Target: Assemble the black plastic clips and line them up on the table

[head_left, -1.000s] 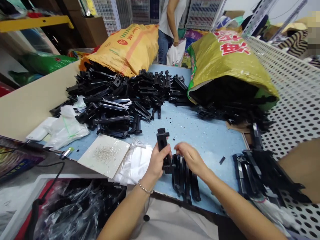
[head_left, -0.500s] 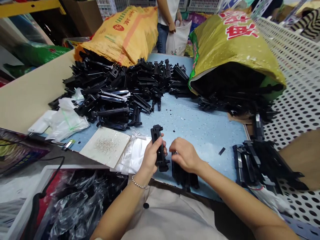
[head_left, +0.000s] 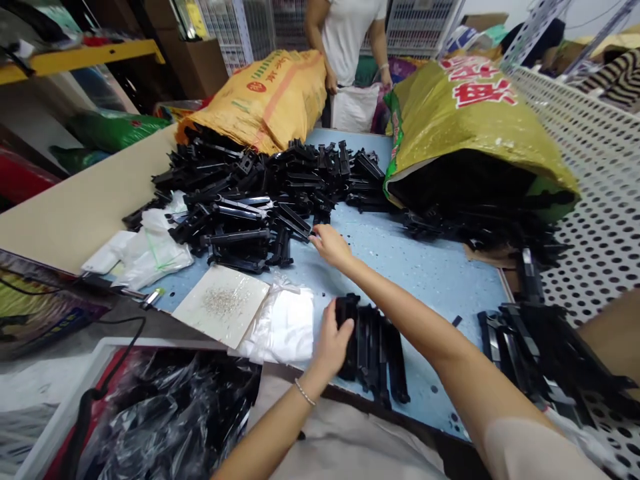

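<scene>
My left hand (head_left: 334,339) is closed on the leftmost long black plastic part (head_left: 351,305), thumb on its near side and fingers partly hidden behind it. That part stands against a short row of similar black parts (head_left: 383,353) at the table's front edge. Stretched out farther, my right hand (head_left: 331,245) has its fingertips pinched at the end of a black part (head_left: 294,220) on the near right edge of a large heap (head_left: 240,237). Its fingertips are partly hidden.
An orange sack (head_left: 270,100) and a yellow-green sack (head_left: 470,120) lie open on the blue table (head_left: 425,267). A white square tile (head_left: 223,300) with small bits and clear plastic bags (head_left: 287,327) lie left. More black parts (head_left: 530,353) are at right. A person (head_left: 350,47) stands behind.
My left hand has brought its black part down against the row. My right hand has left the row and reached forward to the heap. The view has tilted up a little.
</scene>
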### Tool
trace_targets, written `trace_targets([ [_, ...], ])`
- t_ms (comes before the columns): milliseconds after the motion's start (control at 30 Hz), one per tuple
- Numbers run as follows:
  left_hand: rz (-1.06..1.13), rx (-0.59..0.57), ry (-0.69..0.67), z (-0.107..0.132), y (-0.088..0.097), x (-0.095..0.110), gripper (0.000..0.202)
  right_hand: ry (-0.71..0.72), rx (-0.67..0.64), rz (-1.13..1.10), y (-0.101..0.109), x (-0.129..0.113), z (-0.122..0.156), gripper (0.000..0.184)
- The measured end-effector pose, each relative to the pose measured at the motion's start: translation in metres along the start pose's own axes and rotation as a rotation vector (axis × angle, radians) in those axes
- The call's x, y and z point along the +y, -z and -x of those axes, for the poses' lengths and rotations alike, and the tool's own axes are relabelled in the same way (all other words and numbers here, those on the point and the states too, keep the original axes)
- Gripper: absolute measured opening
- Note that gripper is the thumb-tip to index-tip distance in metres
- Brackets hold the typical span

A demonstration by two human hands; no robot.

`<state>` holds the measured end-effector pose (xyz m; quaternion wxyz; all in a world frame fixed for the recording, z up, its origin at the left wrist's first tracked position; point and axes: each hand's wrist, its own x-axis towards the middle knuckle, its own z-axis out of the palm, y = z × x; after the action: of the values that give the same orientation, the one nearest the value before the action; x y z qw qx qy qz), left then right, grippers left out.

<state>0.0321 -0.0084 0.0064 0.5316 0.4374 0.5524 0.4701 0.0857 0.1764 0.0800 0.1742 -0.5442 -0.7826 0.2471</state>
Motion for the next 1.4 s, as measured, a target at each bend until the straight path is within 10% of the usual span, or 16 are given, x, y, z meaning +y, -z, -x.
trace_targets([
  [133,-0.222,-0.077,-0.177,0.007,-0.016,-0.007,0.052,0.004,-0.006,-0.042,-0.02,-0.017,-0.046,0.054],
  [300,-0.091,-0.077,-0.117,-0.007,0.009,0.001,0.051,-0.059,0.024,-0.205,-0.009,-0.013,-0.041,0.052],
  [467,0.44,0.07,0.023,-0.04,0.039,0.028,0.055,-0.138,-0.116,-0.513,0.011,0.009,0.034,0.044],
  [633,0.843,-0.134,0.087,-0.045,0.038,0.069,0.061,-0.307,-0.72,-1.205,0.009,0.023,0.133,0.057],
  [833,0.681,-0.224,0.16,-0.016,0.023,0.083,0.048,0.047,0.137,-0.479,0.034,0.022,0.147,0.04],
  [933,0.605,-0.256,0.243,-0.004,0.015,0.083,0.045,0.359,0.324,-0.072,0.039,0.022,0.129,0.041],
  [1033,0.623,-0.225,0.319,0.001,0.011,0.083,0.045,0.495,0.304,0.035,0.033,0.025,0.111,0.051],
  [1200,0.626,-0.051,0.312,-0.007,0.02,0.083,0.048,0.29,0.047,-0.113,0.026,0.019,0.12,0.05],
  [1400,0.623,-0.01,0.314,-0.012,0.031,0.081,0.052,0.641,0.074,0.037,-0.003,0.006,0.181,0.043],
])
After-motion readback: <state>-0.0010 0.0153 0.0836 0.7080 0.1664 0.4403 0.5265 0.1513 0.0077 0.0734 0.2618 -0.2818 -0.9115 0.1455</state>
